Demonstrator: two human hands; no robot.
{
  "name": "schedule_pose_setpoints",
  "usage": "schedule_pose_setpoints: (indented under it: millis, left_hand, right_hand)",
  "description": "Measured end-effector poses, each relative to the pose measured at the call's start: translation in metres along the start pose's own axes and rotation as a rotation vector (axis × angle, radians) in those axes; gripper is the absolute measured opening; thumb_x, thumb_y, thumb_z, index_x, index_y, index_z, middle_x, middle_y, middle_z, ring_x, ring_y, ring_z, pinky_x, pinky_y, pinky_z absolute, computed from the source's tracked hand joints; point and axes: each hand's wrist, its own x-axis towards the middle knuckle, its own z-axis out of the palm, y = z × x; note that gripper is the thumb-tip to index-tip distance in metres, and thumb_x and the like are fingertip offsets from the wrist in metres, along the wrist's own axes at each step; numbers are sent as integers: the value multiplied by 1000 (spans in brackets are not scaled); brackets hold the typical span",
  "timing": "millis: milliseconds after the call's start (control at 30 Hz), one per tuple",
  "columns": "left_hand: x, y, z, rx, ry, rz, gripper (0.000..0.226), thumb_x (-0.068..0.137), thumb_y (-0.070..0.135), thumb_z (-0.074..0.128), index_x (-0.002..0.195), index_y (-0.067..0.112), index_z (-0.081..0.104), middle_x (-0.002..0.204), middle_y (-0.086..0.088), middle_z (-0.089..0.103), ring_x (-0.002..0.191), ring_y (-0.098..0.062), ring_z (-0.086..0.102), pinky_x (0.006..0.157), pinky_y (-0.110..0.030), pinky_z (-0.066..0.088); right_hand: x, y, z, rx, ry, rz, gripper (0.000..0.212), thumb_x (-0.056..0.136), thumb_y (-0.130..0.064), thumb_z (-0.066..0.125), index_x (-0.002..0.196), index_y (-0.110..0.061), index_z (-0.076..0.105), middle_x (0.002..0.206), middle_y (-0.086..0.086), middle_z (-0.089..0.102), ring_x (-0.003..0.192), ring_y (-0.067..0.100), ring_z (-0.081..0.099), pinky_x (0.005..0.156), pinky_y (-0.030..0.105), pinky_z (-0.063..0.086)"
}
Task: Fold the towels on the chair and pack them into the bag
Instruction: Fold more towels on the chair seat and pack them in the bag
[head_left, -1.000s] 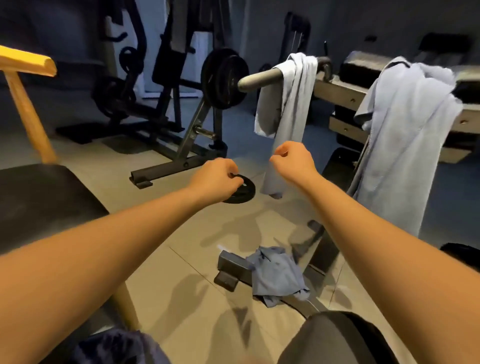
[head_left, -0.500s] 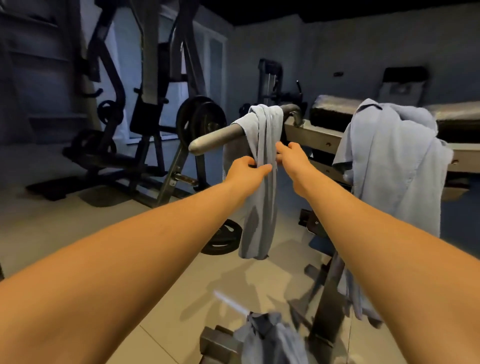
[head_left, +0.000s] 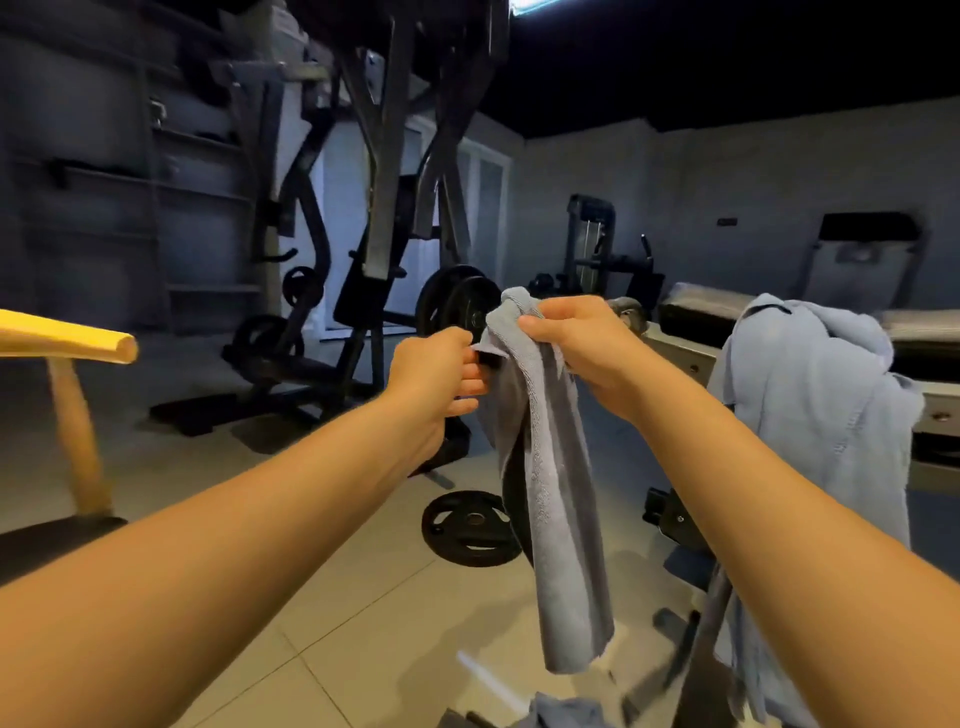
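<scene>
The small towel (head_left: 553, 467) has come off the bar (head_left: 626, 307) it hung on half a second ago and now dangles in the air from both hands. The right hand (head_left: 587, 343) grips its bunched top; the left hand (head_left: 439, 369) pinches an edge just beside. Folding can likely begin; the big towel (head_left: 821, 395) still drapes at the right, and no bag shows

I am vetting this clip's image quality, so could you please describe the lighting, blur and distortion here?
Head view: dim room, one bright lamp clipped at the top edge; head view: the left hand, the right hand and the towel are lit and fairly sharp; head view: wide-angle stretch swells the forearms; head view: the yellow chair back looks slightly smeared.
</scene>
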Motion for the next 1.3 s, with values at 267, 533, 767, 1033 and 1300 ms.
schedule_pose_setpoints:
  millis: [267, 533, 767, 1033, 1300]
  left_hand:
    - [-63, 35, -127, 248, 63, 9, 16, 97, 23, 66, 88, 10, 67, 67, -4, 63, 52, -13, 54, 44, -18, 46]
    - [-113, 41, -254, 608, -92, 163, 38, 84, 42, 74, 119, 29, 74, 121, 9, 73, 120, -14, 64, 109, -45, 46]
    - [-135, 38, -316, 528, -122, 58, 26, 86, 32, 74, 96, 9, 79, 103, -15, 73, 97, -28, 65, 94, -44, 52]
    - [-93, 6, -369, 724, 99, 97, 25, 98, 36, 65, 93, 18, 83, 93, -7, 77, 94, -31, 68, 88, -44, 54]
    - [-32, -13, -426, 679, 153, -3, 19, 94, 27, 71, 93, 8, 77, 86, -3, 73, 86, -17, 66, 75, -31, 49]
  right_hand:
    - [-9, -65, 65, 113, -494, -70, 26, 101, -21, 58, 109, 0, 71, 98, 23, 63, 89, 28, 58, 83, 40, 46]
    - [-18, -114, 166, 75, -946, -57, 29, 103, -15, 55, 122, 4, 66, 101, 9, 71, 86, 19, 64, 75, 27, 54]
    - [-11, -131, 230, -208, -908, -169, 24, 99, -16, 63, 75, -10, 63, 73, 3, 58, 66, 10, 55, 67, 27, 48]
    - [19, -92, 311, -62, -705, -202, 24, 97, -24, 67, 85, -4, 70, 80, 7, 64, 79, 17, 58, 80, 36, 50]
    - [75, -73, 378, 35, -1009, 41, 22, 95, -30, 67, 89, -11, 77, 101, 13, 74, 89, 22, 69, 83, 36, 56]
